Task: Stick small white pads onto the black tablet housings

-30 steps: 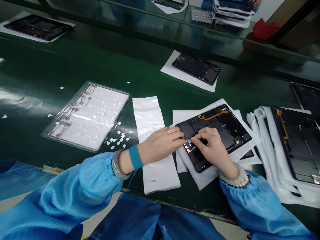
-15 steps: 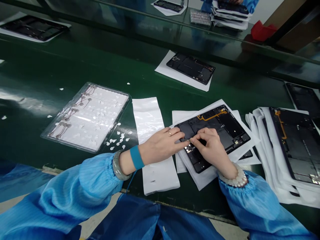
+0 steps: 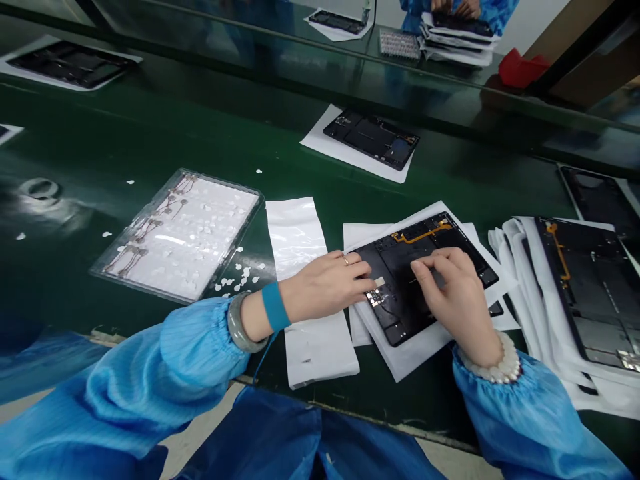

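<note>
Tablet shell (image 3: 390, 259) lies under both hands, long axis running near left to far right. Left hand (image 3: 323, 288), fingers slightly spread, touches its left end, nearer the small circuit board (image 3: 375, 298); right hand (image 3: 457, 297) is over the middle, thumb and forefinger pressed together, pinched contents unclear.

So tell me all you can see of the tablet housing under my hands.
The open black tablet housing lies angled on white sheets, an orange ribbon cable near its far edge, a small circuit board at left. Its material is unclear. Your left hand touches that side; your right hand is above it.
</note>
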Tool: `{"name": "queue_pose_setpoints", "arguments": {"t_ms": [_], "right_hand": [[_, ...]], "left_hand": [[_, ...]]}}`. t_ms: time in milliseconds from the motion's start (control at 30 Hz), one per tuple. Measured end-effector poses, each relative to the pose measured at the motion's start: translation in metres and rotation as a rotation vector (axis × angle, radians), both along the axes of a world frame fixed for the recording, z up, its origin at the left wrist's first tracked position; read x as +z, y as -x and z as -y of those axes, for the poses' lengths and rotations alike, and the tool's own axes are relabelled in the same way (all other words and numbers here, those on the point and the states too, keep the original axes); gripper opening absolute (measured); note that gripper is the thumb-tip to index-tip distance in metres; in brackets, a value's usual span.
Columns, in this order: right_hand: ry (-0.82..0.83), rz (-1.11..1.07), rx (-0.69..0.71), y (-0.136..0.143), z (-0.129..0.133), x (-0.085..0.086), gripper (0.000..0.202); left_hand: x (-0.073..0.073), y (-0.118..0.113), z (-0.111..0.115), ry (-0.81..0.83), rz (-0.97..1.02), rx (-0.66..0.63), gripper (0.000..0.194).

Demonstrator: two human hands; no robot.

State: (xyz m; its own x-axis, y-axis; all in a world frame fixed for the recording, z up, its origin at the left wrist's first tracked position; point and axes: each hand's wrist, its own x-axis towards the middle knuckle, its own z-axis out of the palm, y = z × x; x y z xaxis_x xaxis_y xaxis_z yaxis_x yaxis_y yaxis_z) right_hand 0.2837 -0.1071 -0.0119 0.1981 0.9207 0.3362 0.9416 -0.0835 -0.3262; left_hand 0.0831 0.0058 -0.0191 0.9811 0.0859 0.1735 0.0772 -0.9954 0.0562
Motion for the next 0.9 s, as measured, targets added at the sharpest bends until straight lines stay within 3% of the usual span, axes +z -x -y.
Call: {"name": "queue_pose_setpoints", "arguments": {"t_ms": [100, 233, 367, 500, 900], "right_hand": [[0.046, -0.094, 0.061, 0.0, 0.001, -0.011, 0.021], [0.085, -0.078, 0.103, 0.003, -0.002, -0.022, 0.019], [0.092, -0.068, 0.106, 0.003, -0.003, -0.023, 0.018], [0.103, -0.07, 0.108, 0.002, -0.002, -0.023, 0.017], [0.07, -0.089, 0.112, 0.002, -0.002, -0.026, 0.016]], "left_hand": [[0.005, -0.007, -0.002, -0.011, -0.032, -0.011, 0.023], [0.005, -0.012, -0.006, -0.007, -0.047, -0.061, 0.013], [0.002, -0.011, -0.01, -0.021, -0.024, -0.022, 0.021], [0.001, -0.009, -0.009, -0.005, -0.018, -0.046, 0.015], [0.002, -0.008, -0.008, 0.062, -0.021, -0.021, 0.02]]}}
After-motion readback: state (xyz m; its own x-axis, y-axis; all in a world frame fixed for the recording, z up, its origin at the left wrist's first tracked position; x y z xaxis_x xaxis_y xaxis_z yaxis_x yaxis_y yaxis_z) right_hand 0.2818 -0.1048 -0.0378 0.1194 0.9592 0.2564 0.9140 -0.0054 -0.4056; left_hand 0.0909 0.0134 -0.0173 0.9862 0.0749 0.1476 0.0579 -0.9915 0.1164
